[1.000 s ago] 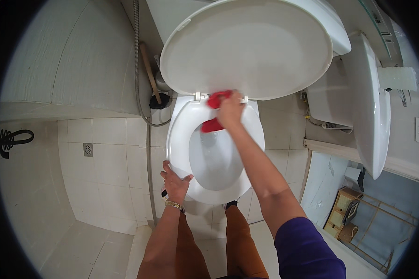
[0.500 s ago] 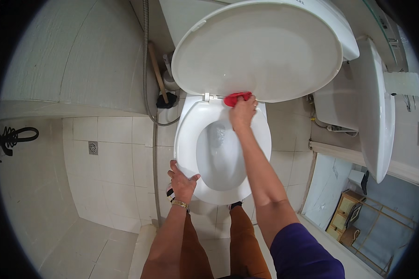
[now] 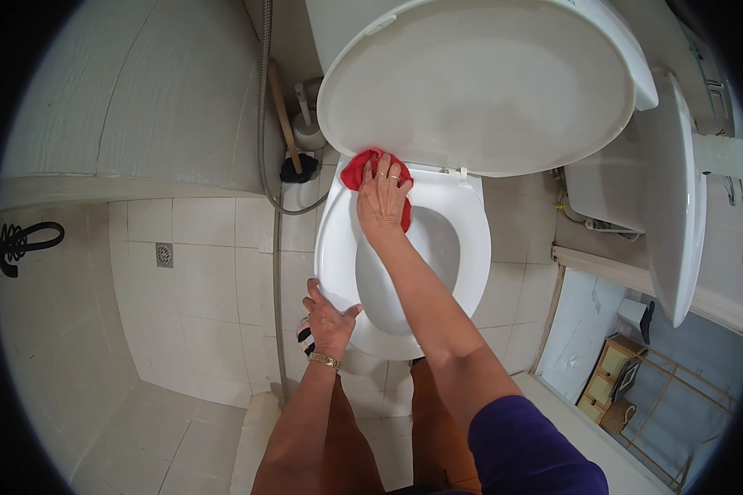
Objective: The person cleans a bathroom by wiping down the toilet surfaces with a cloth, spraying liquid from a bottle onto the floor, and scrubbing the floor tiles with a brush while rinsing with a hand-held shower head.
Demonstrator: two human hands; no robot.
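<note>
A white toilet seat (image 3: 336, 239) lies down on the bowl, and the raised lid (image 3: 479, 82) leans back behind it. My right hand (image 3: 381, 200) presses a red cloth (image 3: 357, 172) onto the back left of the seat, by the hinge. Its fingers lie over the crumpled cloth, and part of the cloth hangs past the seat's inner rim. My left hand (image 3: 331, 324) grips the seat's front left edge, thumb on top; the fingertips round the outer side are partly hidden. The right hinge (image 3: 452, 172) shows uncovered.
Left of the toilet stand a wooden-handled plunger (image 3: 300, 168), a toilet brush holder (image 3: 308, 132) and a hanging metal hose (image 3: 265, 107). A white washbasin (image 3: 673, 206) juts out on the right. A floor drain (image 3: 164, 254) sits in the tiles on the left.
My right hand has moved left with the red cloth, from the middle of the hinge line to the left hinge. The cloth is spread wider. My left hand keeps its hold.
</note>
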